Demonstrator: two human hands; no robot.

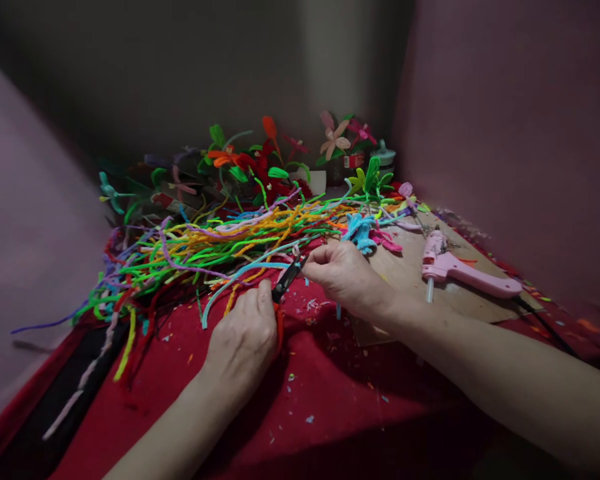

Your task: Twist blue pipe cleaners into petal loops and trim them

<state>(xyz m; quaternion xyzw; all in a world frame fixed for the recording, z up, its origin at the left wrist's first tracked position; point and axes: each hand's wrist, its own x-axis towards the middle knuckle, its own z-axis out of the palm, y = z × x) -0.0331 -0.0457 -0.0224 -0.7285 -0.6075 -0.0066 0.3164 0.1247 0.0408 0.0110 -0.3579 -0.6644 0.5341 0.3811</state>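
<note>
My left hand (pixel 245 337) is closed around a pair of scissors (pixel 286 280) with dark blades and red-orange handles. The blades point up and right, toward my right hand (pixel 343 270), whose thumb and forefinger are pinched together at the tips. Between those fingers and the blades shows a small bit of light blue pipe cleaner; most of it is hidden by the hand. Just behind the scissors lies a big heap of pipe cleaners (pixel 220 240) in green, orange, purple and other colours. A fuzzy blue shape (pixel 359 232) sits behind my right hand.
On a brown board (pixel 400 263) at right rests a pink glue gun (pixel 460 270) with its cord running off right. Several pipe-cleaner flowers (pixel 335 139) stand along the back wall. Colourful fluff scraps (pixel 310 307) are scattered over the red cloth (pixel 330 413). Walls close in on both sides.
</note>
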